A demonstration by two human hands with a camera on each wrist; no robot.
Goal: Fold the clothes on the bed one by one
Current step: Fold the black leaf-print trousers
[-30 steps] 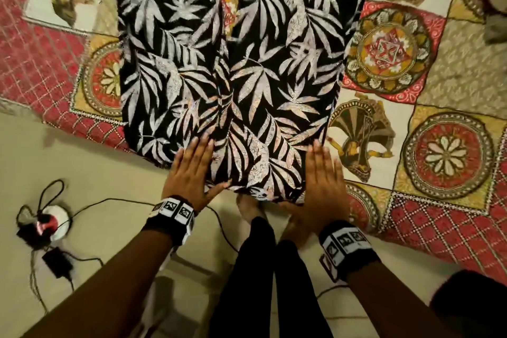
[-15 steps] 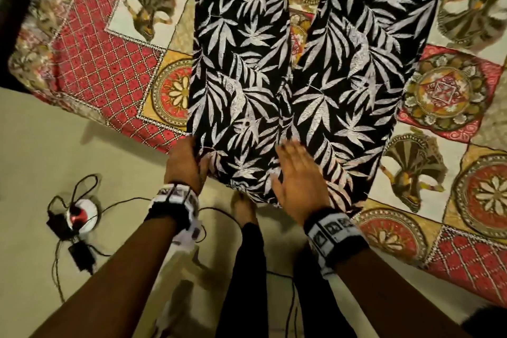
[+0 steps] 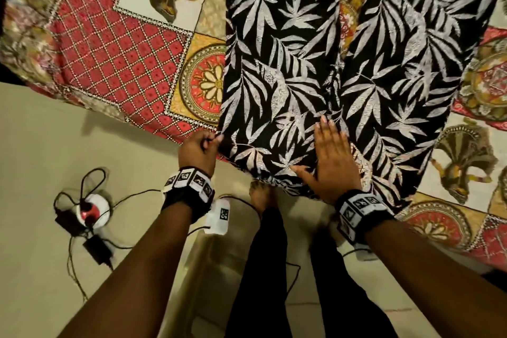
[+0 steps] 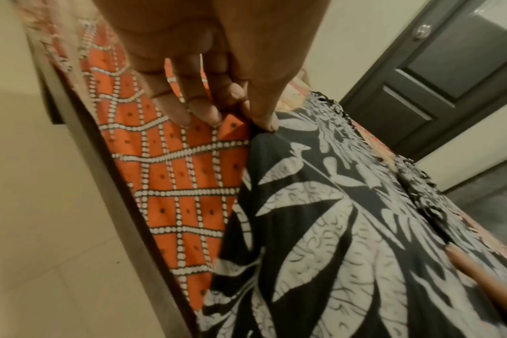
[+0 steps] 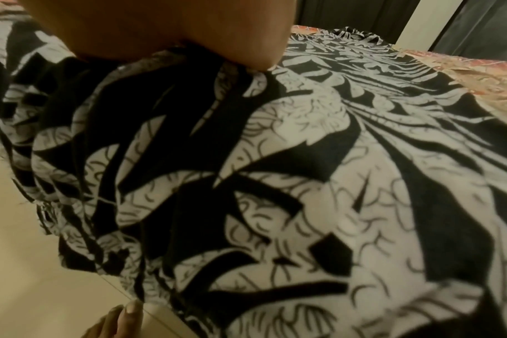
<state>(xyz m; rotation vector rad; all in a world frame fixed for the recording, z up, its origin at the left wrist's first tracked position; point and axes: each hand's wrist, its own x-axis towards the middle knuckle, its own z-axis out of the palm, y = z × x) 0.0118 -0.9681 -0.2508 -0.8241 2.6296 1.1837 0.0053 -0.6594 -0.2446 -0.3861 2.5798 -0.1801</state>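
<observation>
Black leaf-print trousers [image 3: 288, 68]: my left hand [image 3: 198, 149] pinches their edge; my right hand [image 3: 333, 162] presses flat beside it.

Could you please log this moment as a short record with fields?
garment: black leaf-print trousers, spread flat on the patterned bedspread, waist end at the bed edge
left hand: pinches the trousers' left edge at the waist
right hand: flat, fingers straight, presses the waist area
fold: not yet begun
floor: power adapter and cables
</observation>
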